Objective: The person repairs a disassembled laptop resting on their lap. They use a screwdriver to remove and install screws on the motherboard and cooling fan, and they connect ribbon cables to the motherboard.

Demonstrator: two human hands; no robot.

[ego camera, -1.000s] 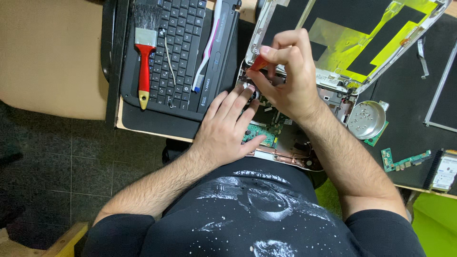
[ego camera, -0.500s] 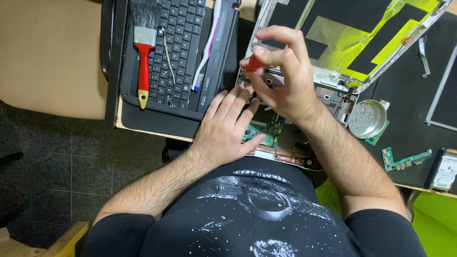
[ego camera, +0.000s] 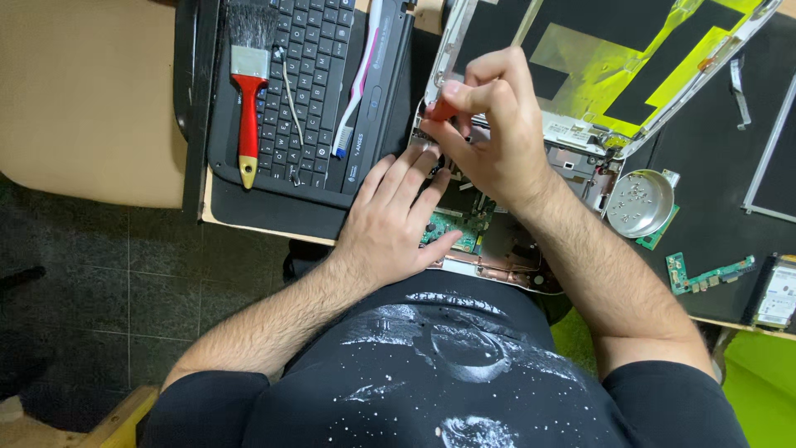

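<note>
Near the top centre of the frame the person's right hand is clenched around the red handle of a small screwdriver, whose tip is hidden behind the fingers as it points down into the opened laptop base with its green circuit board. The left hand lies flat and open just below it, fingers spread on the edge of that base and grasping nothing. Behind the hands, in the upper right, stands the laptop's tilted lid panel, its inner face covered with black and bright yellow-green sheets. To the right of the base sits a round shallow metal dish holding a few tiny screws; the dish rests on a black mat. Further right, at the lower right edge of the mat, lie a narrow green circuit strip and a silvery flat drive with a pale label. In the upper left a black detached keyboard carries a red-handled paintbrush and a white-and-pink toothbrush.
</note>
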